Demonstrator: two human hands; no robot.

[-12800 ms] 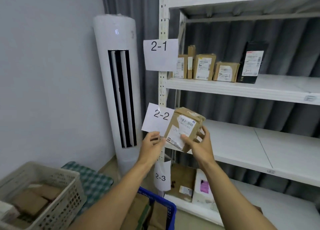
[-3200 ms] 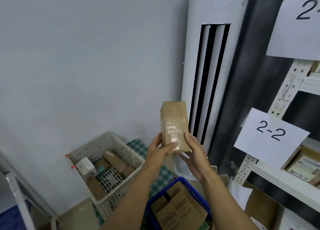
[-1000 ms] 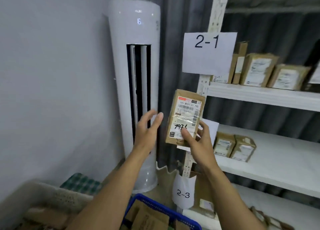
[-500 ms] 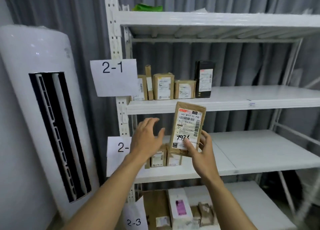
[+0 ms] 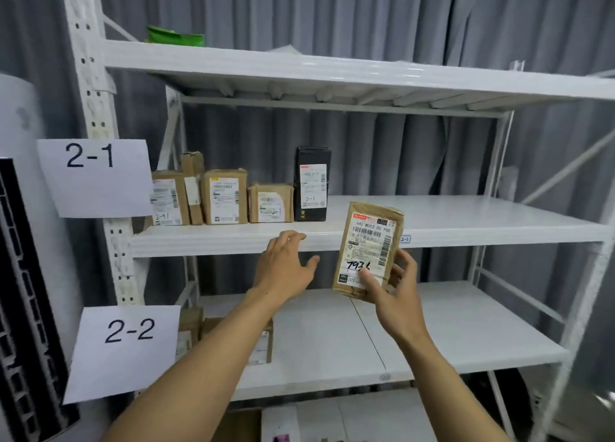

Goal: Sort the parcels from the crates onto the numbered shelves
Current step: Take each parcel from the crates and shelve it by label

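While the right hand (image 5: 396, 295) grips the lower end of one brown parcel (image 5: 367, 245), thumb across the front and fingers curled behind, the shipping label faces the wearer. This is probably so that the handwritten number can be checked against the shelf signs.

Location of held parcel: upright in the air, in front of the 2-1 shelf (image 5: 466, 221) edge, right of the row stored there, resting on no shelf.

Left hand (image 5: 283, 268): one, holding nothing, fingers spread and relaxed, at the front lip of the same shelf. Contact cannot be told.

Signs: two, the 2-1 sign (image 5: 95, 178) and the 2-2 sign (image 5: 126, 351), hung at the left upright, each beside its own tier.

Stock, 2-1 shelf: five parcels at the left end, comprising four brown boxes (image 5: 225, 197) and one black box (image 5: 311, 185). All stand upright in a row with labels outward, evidently for reading.

Stock, 2-2 shelf (image 5: 449, 335): two brown cartons (image 5: 263, 341) visible at the left end, partly hidden by the left forearm.

Top shelf: one green item (image 5: 174, 37), kind unclear.

Crates: none in view.

Judged step: the parcel awaits placement, and its destination tier is not legible from the label.
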